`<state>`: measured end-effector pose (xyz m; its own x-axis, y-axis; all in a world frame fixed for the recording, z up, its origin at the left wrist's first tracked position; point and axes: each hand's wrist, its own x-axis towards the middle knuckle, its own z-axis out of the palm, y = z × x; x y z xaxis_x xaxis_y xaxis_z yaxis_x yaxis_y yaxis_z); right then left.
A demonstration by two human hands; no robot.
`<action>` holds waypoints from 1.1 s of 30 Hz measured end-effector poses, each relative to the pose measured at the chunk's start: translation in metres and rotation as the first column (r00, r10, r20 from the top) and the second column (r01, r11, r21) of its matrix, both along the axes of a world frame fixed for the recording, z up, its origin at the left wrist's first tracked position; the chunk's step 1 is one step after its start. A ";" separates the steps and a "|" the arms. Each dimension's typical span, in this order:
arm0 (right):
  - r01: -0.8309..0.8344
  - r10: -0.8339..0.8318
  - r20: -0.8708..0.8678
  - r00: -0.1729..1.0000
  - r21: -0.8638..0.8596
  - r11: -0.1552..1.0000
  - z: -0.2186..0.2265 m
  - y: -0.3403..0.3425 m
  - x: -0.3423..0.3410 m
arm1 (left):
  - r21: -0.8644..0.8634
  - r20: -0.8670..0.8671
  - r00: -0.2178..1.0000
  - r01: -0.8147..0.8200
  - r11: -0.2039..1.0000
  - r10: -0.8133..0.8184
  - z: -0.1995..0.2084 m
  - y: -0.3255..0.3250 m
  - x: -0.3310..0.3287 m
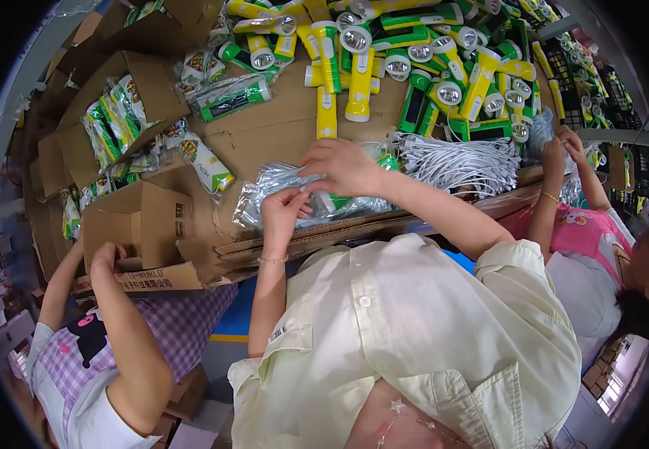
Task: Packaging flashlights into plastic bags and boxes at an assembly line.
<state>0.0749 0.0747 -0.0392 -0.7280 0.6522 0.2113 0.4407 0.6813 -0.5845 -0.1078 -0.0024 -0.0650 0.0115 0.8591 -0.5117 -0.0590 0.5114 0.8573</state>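
A heap of clear plastic bags [268,182] lies at the near edge of the cardboard-covered table. My left hand [283,212] pinches the edge of a clear bag there, its fingertips close together. Just above and to the right, my right hand [345,169] arches over the same bags, thumb and fingers bent but apart, nearly meeting the left fingertips. Under my right hand and wrist, something green [337,200] shows through the plastic, partly hidden. Beyond my fingers stands a yellow flashlight [327,116].
Green and yellow flashlights [448,63] are heaped at the far side. White cables [455,161] lie bundled to the right. Leftward are a bagged flashlight [235,99], an open carton of packed flashlights [119,112] and another carton [126,224]. Co-workers' hands [107,256] [564,146] work on both sides.
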 end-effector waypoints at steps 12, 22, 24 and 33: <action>-0.082 0.087 0.263 0.961 -0.030 0.996 0.001 0.012 0.008 | 0.166 -0.309 0.951 0.059 0.984 -0.005 0.003 -0.003 -0.004; 0.161 -0.121 0.349 0.929 -0.088 0.983 0.005 0.038 0.081 | 0.496 -0.167 0.921 -0.231 0.837 0.353 0.007 0.020 -0.067; 0.416 -0.408 0.117 0.906 -0.065 0.907 0.001 0.029 0.077 | 0.444 -0.084 0.867 -0.410 0.797 0.492 0.025 0.045 -0.085; 0.080 -0.078 0.202 0.976 0.000 0.997 -0.032 0.005 0.026 | 0.355 -0.656 0.441 -0.535 0.766 0.612 0.026 0.126 -0.334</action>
